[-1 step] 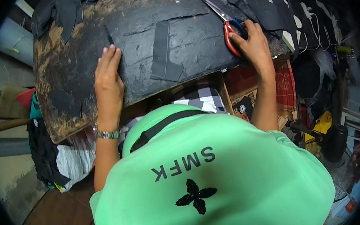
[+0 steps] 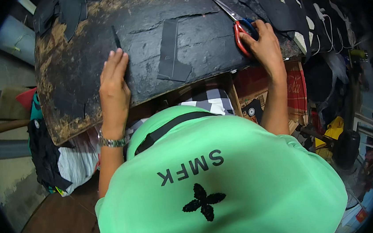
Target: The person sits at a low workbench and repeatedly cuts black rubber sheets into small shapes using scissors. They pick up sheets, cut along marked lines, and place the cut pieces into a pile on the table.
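Worn and blackened, the bench [image 2: 72,33] fills the upper view. Near its front edge lies a black cut strip [image 2: 169,51]. Left hand [image 2: 113,80] rests flat on a black sheet [image 2: 80,68] by the front-left edge. Right hand [image 2: 265,47] grips red-handled scissors [image 2: 237,23] near the right edge.

A single view comes from a wide fisheye camera worn on the person's head, looking steeply down and forward. Nearest to the lens, filling the lower half, is the person's green shirt [image 2: 227,179]. Beyond it lies the worn black-topped wooden bench [image 2: 79,59], close enough that its front edge bends with the lens. Both forearms rise from below, the left hand [image 2: 113,80] at left of centre, the right hand [image 2: 264,47] at upper right. A dark round rim frames the picture.
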Demonstrator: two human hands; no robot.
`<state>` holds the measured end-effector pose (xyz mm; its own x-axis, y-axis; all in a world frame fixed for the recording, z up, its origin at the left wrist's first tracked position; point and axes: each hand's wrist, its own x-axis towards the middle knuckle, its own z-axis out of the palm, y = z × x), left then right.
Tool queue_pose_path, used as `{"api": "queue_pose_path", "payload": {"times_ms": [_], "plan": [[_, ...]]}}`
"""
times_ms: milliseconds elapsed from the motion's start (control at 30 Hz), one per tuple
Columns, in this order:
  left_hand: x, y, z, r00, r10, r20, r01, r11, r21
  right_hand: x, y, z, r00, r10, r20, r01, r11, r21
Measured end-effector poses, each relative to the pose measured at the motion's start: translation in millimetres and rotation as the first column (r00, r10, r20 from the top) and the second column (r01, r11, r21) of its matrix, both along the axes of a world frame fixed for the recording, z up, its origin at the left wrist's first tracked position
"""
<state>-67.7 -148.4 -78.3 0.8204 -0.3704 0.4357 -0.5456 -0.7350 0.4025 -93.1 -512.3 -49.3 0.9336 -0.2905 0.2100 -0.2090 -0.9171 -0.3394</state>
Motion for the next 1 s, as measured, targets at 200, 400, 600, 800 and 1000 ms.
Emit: {"api": "queue_pose_path", "payload": {"times_ms": [200,400,600,800,1000], "plan": [[-63.6,32.2,9.7,0.993,-0.115,-0.026,0.105,0.964,-0.246,15.7,26.1,20.5,1.0,-0.009,-0.026,0.003,0.972,-0.236],[-160.8,113.3,-30.2,0.931,0.351,-0.097,-0.364,0.908,-0.207,52.4,112.5,26.5,0.87,0.481,0.11,-0.493,0.859,0.137],[-224.4,200.3,-104.1,0.612,0.685,-0.395,-0.709,0.696,0.109,63.3,283.6,-4.1,0.479,0.828,0.29,-0.875,0.426,0.231],[-184.5,201.7,-95.4,0.545,0.832,0.101,-0.839,0.539,0.083,53.3,370.5,-19.7,0.543,0.819,0.186,-0.839,0.537,0.085],[-74.4,141.9,-22.5,0.582,0.641,0.501,-0.646,0.738,-0.193,74.3,346.8,-4.6,0.504,0.85,0.153,-0.769,0.361,0.528]]}}
